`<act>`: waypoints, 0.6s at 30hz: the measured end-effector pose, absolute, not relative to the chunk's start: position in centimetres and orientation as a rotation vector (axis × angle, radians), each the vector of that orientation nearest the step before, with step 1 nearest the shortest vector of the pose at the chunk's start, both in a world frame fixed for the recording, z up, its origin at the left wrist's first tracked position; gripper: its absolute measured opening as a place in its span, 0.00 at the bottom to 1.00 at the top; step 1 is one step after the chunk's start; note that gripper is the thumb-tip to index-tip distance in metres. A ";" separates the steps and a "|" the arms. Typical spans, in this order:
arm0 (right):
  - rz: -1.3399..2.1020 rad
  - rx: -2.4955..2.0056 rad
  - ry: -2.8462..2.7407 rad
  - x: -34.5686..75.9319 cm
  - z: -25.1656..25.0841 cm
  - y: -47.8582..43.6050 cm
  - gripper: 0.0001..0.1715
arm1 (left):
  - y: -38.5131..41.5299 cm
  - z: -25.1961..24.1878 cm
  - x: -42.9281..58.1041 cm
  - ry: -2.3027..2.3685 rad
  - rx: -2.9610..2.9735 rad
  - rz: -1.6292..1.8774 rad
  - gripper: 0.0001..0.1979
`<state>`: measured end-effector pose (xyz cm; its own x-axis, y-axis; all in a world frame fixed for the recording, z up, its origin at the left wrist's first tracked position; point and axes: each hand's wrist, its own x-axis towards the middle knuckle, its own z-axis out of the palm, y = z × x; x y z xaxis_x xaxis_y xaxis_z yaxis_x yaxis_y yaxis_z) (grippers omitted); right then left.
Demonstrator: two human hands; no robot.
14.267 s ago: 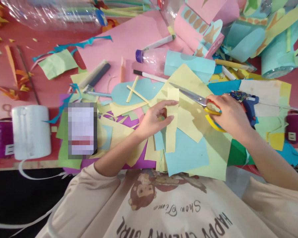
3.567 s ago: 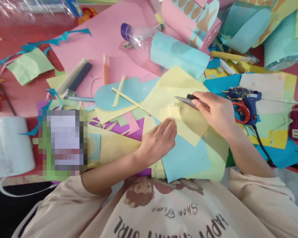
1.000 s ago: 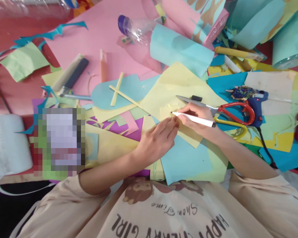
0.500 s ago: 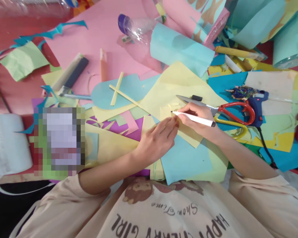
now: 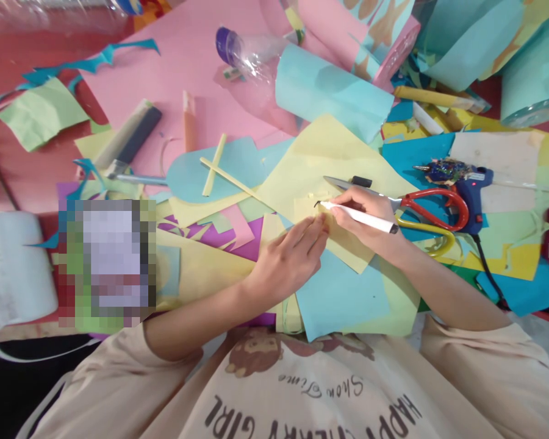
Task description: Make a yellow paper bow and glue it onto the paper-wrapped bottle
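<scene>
My right hand [image 5: 379, 210] pinches a white marker [image 5: 359, 217] whose black tip meets a small pale yellow paper piece [image 5: 304, 208]. A short dark stroke shows by the tip. Flat on the papers, my left hand [image 5: 289, 257] has its fingers stretched out, their ends at the small piece near the marker tip. Under both lies a larger yellow sheet [image 5: 327, 146]. A black marker cap [image 5: 362, 182] lies just above my right hand. Scissors with red and yellow handles [image 5: 434, 196] lie partly hidden behind that hand.
A blue glue gun [image 5: 478, 195] with a cord rests at right. At the back lie a plastic bottle [image 5: 258, 58] and a light-blue paper roll [image 5: 332, 88]. A box cutter [image 5: 137, 137], crossed yellow strips [image 5: 216, 163] and a white device [image 5: 18, 268] are at left.
The marker tip has shifted slightly upward, and a short dark stroke now shows on the small yellow piece. My left hand stays in nearly the same place.
</scene>
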<state>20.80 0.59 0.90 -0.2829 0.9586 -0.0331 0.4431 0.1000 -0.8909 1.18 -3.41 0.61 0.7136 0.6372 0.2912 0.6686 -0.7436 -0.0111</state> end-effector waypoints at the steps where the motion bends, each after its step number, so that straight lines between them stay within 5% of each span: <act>1: 1.122 -1.377 -1.790 20.8 0.7 0.6 0.10 | -3.4 0.6 1.2 -1.076 -2.808 -0.411 0.17; 18: 1.107 -1.408 -1.675 21.0 -0.2 0.0 0.11 | -3.4 0.7 1.2 -1.060 -2.782 -0.417 0.16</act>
